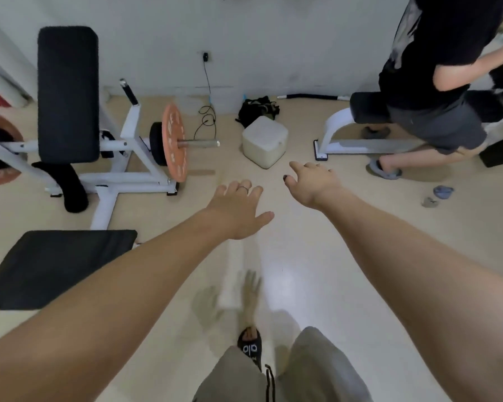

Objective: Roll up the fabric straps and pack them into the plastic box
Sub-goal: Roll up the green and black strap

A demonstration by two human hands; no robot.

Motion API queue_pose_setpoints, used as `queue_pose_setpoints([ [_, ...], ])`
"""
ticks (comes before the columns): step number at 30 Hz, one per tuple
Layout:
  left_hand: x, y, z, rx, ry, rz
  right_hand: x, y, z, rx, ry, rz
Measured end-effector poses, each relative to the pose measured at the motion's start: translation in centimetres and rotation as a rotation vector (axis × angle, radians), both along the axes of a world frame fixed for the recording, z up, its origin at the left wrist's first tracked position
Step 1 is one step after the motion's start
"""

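A: Two bare arms reach forward over a glossy cream floor (296, 256), and nearest of all, at 6 o'clock, a black sandal (250, 348) shows white marks on its strap that I cannot read as a word.

B: What are the hands doing?

A: The left hand (238, 211) is spread with straight fingers, a ring on one of them, and holds nothing. The right hand (312, 184) is just beside it at 1 o'clock of centre, fingers loose and extended, also empty. Neither touches anything.

B: Where are the task's things?

A: The plastic box (265, 142), whitish and translucent, stands on the floor at 12 o'clock, beyond both hands and nearer the right one. Just behind it, against the wall, lies a dark heap that looks like the fabric straps (257, 108), touching or nearly touching the box; the tangle is too small to tell single straps apart.

B: And around them?

A: At 9 o'clock lies a black mat (55, 268). Farther, at 10 o'clock, a white weight bench (67, 94) with a black pad carries an orange weight plate (174, 142) on a steel bar; the raised lettering on the plate is too blurred to read. A black cable (206, 111) hangs from a wall socket at 12 o'clock. At 2 o'clock another person (436, 82) in dark clothes and grey slippers stands by a second white frame.
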State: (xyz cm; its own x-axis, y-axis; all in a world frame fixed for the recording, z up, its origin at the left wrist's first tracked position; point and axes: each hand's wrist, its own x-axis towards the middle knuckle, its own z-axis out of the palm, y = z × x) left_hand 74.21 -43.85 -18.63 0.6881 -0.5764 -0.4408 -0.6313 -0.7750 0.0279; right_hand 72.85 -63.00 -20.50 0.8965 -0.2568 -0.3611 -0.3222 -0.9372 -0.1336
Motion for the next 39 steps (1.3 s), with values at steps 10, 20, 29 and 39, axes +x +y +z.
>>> queue_pose_setpoints([
  [10, 22.9, -12.2, -1.2, -0.008, 0.002, 0.055, 23.4, -11.4, -2.4, 0.054, -0.001, 0.024],
  [20, 43.8, -22.3, -2.4, -0.029, 0.000, 0.155, 45.4, -21.0, -3.9, 0.036, 0.067, 0.135],
  [29, 66.3, -27.2, -6.3, -0.031, 0.042, 0.120, 66.7, -26.3, -6.8, 0.010, 0.104, 0.116],
  [39, 85.6, -32.5, -8.3, -0.049, 0.087, 0.138, 85.7, -32.7, -7.5, 0.030, 0.120, 0.099],
])
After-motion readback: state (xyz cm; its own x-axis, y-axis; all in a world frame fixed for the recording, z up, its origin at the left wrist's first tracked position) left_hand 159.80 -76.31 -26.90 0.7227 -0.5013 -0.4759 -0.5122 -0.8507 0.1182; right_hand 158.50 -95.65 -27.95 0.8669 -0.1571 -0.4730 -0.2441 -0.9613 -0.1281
